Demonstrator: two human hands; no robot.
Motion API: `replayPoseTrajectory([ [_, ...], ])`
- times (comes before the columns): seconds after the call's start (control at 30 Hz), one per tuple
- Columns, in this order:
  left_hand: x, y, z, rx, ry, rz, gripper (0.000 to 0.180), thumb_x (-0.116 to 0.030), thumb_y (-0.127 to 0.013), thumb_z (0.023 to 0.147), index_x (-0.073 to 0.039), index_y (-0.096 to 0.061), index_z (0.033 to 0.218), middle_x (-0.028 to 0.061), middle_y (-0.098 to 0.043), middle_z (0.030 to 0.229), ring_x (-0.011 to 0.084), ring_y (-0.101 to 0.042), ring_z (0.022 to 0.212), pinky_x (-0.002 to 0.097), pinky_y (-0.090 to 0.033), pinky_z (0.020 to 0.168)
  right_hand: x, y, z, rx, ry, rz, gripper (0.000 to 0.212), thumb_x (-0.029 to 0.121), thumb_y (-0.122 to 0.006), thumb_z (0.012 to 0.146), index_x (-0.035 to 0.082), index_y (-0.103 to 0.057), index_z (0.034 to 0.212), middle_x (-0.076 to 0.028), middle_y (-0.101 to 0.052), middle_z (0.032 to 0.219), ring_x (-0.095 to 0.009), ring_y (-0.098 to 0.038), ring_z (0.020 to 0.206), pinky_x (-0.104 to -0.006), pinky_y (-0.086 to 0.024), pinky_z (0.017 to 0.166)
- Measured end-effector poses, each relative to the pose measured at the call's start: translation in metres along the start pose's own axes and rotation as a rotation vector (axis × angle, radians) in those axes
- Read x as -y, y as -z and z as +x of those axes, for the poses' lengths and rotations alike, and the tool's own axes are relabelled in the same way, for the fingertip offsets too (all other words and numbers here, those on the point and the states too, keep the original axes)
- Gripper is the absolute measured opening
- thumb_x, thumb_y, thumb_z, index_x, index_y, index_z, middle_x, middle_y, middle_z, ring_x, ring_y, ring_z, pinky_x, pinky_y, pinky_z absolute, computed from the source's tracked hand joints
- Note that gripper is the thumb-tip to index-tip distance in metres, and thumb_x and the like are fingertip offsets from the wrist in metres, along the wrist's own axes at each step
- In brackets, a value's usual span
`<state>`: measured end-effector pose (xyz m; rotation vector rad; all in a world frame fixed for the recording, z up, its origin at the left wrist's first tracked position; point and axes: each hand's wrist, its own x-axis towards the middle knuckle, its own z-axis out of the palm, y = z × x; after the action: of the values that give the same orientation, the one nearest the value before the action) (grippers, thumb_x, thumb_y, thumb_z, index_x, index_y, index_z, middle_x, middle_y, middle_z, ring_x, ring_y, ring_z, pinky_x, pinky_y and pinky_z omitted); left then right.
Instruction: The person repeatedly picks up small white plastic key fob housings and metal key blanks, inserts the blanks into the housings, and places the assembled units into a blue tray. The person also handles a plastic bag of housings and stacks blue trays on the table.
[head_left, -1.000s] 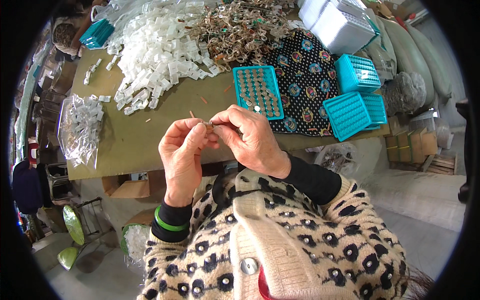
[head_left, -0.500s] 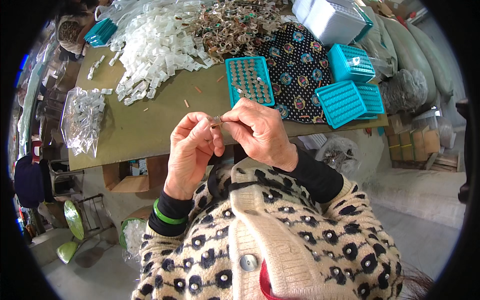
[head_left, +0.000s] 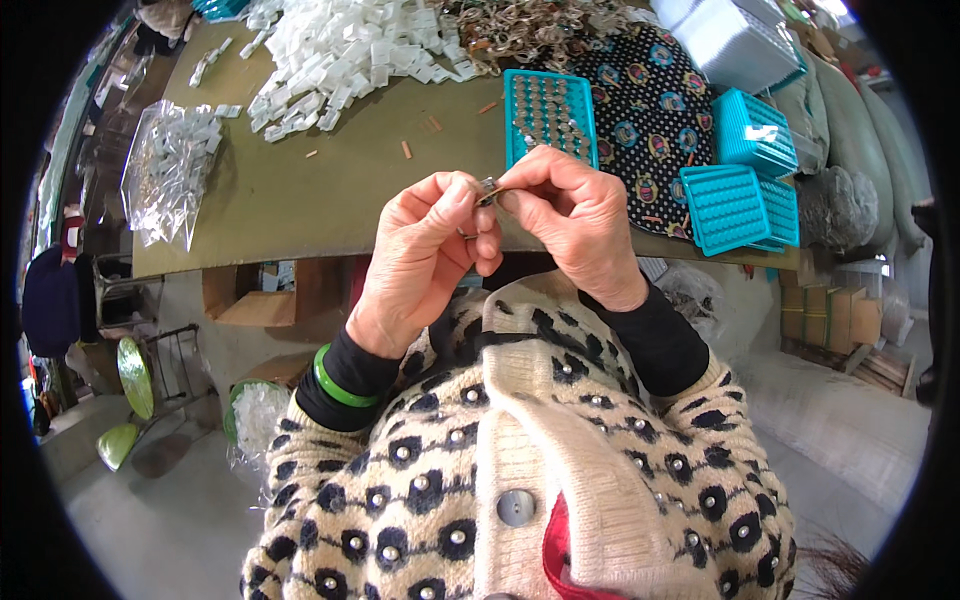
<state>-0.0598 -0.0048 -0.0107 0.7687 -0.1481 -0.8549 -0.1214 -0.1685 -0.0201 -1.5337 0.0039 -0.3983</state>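
Together, the left hand and right hand pinch a tiny, shiny piece — a rectangular blue-green plastic tray lies at one o'clock.

Smooth grey floor across the lower left, and there stands a dark metal-framed chair with glossy green pads; at upper centre, a broad olive-green tabletop stretches under pale light.

No lettering or numbers can be read.
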Motion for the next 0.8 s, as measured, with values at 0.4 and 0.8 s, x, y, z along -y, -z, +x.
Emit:
replayPoseTrajectory([
  [0.4, -0.013, 0.009, -0.006, 0.154, 0.110, -0.116, 0.024, -0.029, -0.063, 0.097, -0.006, -0.057, 0.092, 0.0020, -0.047, 0.067, 0.0198, -0.053, 0.057, 0.0314, -0.045, 0.053, 0.024, -0.012, 0.011, 0.067, -0.415, 0.602, 0.009, -0.007, -0.050, 0.074, 0.000, -0.052, 0.070, -0.006, -0.057, 0.087, -0.006, -0.040, 0.057, -0.0210, -0.030, 0.051],
  [0.8, -0.063, 0.042, 0.001, -0.171, -0.236, 0.565, 0.013, -0.011, -0.063, 0.096, 0.000, -0.064, 0.103, 0.0052, -0.065, 0.083, 0.0115, -0.062, 0.068, 0.0236, -0.052, 0.063, 0.020, -0.036, 0.020, 0.143, 0.002, -0.080, 0.008, -0.001, -0.063, 0.093, 0.000, -0.059, 0.099, -0.004, -0.060, 0.086, -0.009, -0.056, 0.071, -0.0214, -0.047, 0.062],
])
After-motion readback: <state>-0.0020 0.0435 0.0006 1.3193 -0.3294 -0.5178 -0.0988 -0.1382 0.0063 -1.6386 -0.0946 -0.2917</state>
